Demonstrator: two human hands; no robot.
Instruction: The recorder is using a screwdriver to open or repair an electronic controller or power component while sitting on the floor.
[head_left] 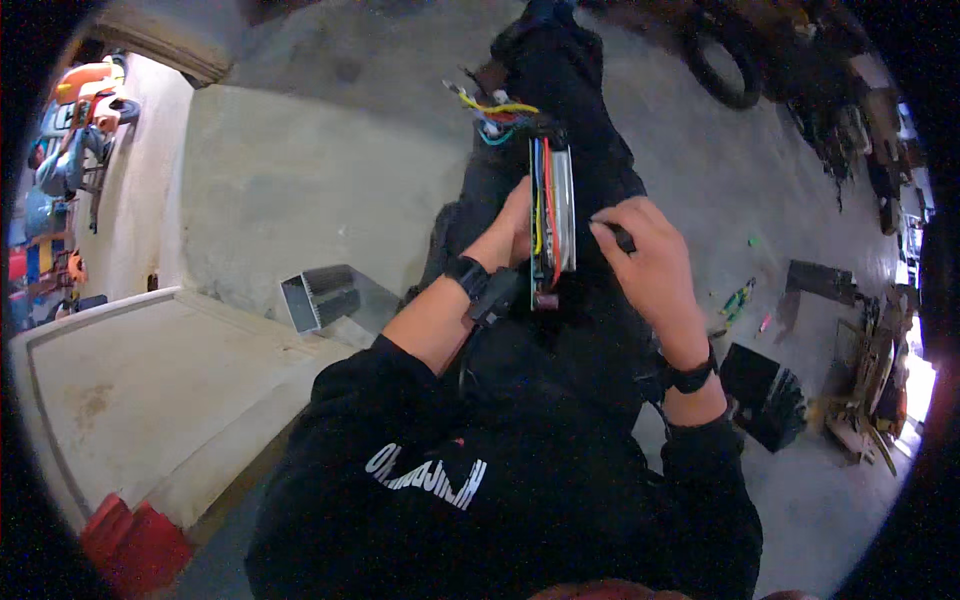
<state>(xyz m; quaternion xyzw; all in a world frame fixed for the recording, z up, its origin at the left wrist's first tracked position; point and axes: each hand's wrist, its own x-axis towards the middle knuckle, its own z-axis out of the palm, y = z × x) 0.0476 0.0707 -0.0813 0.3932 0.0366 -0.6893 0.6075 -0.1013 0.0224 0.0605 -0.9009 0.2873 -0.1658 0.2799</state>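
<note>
Above my lap, a circuit board (553, 210) stands on edge with red, yellow and blue wires running along it and a silvery metal bar on its right side. My left hand (515, 220) grips it from the left; those fingertips are hidden behind the board. A bundle of coloured wires (500, 112) spreads from the board's far end, over my leg. Just right of the board, my right hand (650, 250) is closed in a pinch around a small dark object (624, 238), whose kind I cannot make out. It does not touch the board.
A finned metal housing (330, 297) lies on the floor at left, beside a pale panel (150, 390). To the right are green-and-yellow pliers (738, 300) and a black finned box (758, 395). A tyre (722, 65) lies far right. A red object (135, 548) sits lower left.
</note>
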